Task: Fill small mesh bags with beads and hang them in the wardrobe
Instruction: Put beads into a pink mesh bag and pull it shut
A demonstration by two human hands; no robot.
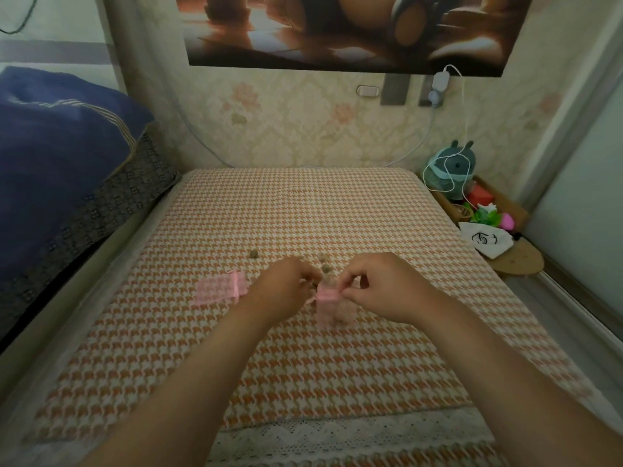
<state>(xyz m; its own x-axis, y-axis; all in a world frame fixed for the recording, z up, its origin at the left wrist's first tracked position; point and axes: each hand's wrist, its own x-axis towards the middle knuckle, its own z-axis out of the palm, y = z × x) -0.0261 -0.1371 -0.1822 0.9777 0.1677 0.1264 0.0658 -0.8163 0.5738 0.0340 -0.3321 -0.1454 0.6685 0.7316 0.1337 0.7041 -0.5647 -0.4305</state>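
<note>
A small pink mesh bag (332,306) stands on the houndstooth-covered table (303,365), with brownish beads showing through its lower half. My right hand (377,288) pinches the bag's pink top band from the right. My left hand (286,291) pinches the top from the left, fingers curled at the opening. A second pink mesh bag (219,288) lies flat on the cloth to the left of my left hand. A few loose brown beads (253,253) lie just beyond my hands; others are partly hidden by my fingers.
A dark blue blanket (50,156) is heaped on the bed at the left. At the right edge sits a wooden box (488,203) with a teal toy, coloured items and a white pouch (485,241). A wall with a charger cable (465,123) is behind.
</note>
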